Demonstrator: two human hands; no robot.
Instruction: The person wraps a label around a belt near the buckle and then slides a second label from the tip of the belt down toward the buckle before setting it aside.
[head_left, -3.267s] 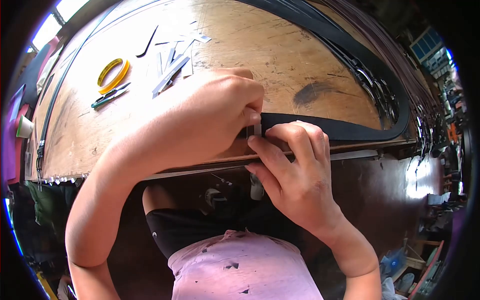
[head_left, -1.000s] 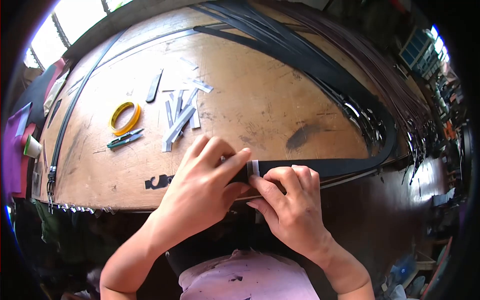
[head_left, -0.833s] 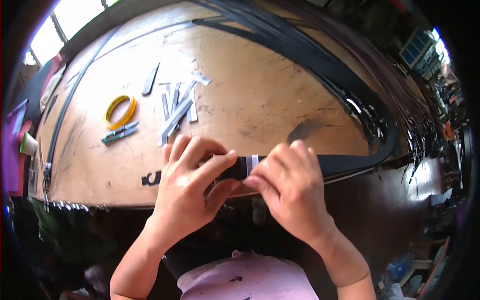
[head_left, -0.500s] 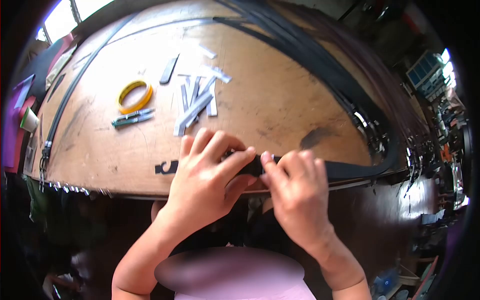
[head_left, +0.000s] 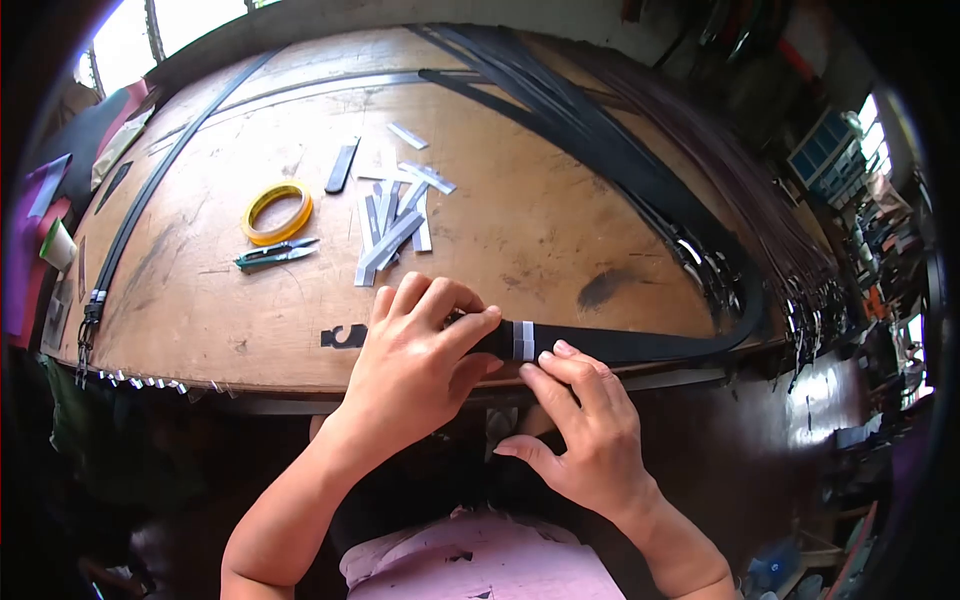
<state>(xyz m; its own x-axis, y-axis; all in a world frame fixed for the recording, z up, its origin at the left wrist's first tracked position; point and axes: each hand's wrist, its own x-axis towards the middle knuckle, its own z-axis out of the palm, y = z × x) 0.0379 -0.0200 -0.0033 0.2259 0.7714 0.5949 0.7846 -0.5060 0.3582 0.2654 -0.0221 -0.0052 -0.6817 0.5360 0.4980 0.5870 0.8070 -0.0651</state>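
A black belt runs along the table's front edge and curves back on the right. My left hand is closed around its end, thumb below and fingers above. A black hook-shaped hanger piece sticks out left of that hand. Just right of the left fingers, a white-and-grey paper band lies across the belt. My right hand is open, its fingertips at the band's lower edge and its thumb apart. Several loose paper strips lie in a pile beyond the left hand.
On the table are a yellow tape roll, green-handled thread snips and a dark flat piece. Many black belts with buckles lie at right, beside brown ones. More belts lie along the left.
My right hand has let go of the belt, moved down and opened, uncovering the paper band. My left hand keeps its hold. The camera view has shifted slightly.
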